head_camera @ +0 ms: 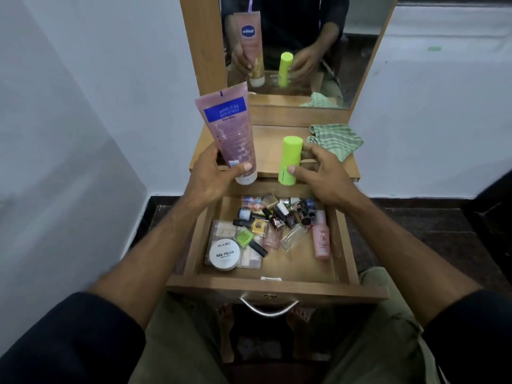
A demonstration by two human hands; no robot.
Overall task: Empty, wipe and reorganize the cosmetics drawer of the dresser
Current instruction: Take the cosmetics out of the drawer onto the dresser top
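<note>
The left hand grips a pink tube near its white cap, thumb across the front and fingers curled behind. The tube stands nearly upright, its long axis leaning slightly left, cap down and crimped flat end up, held in the air above the front edge of the dresser surface. The right hand pinches a lime-green bottle between thumb and curled fingers; the bottle is also close to upright, tilted a little to the right at the top, just above the surface edge. A striped green cloth lies crumpled on the surface, right of the bottle. Below, the drawer is pulled open and holds nail polish bottles, small glass bottles, a round white jar and a pink spray bottle lying lengthwise along the right side. The mirror reflects both hands.
</note>
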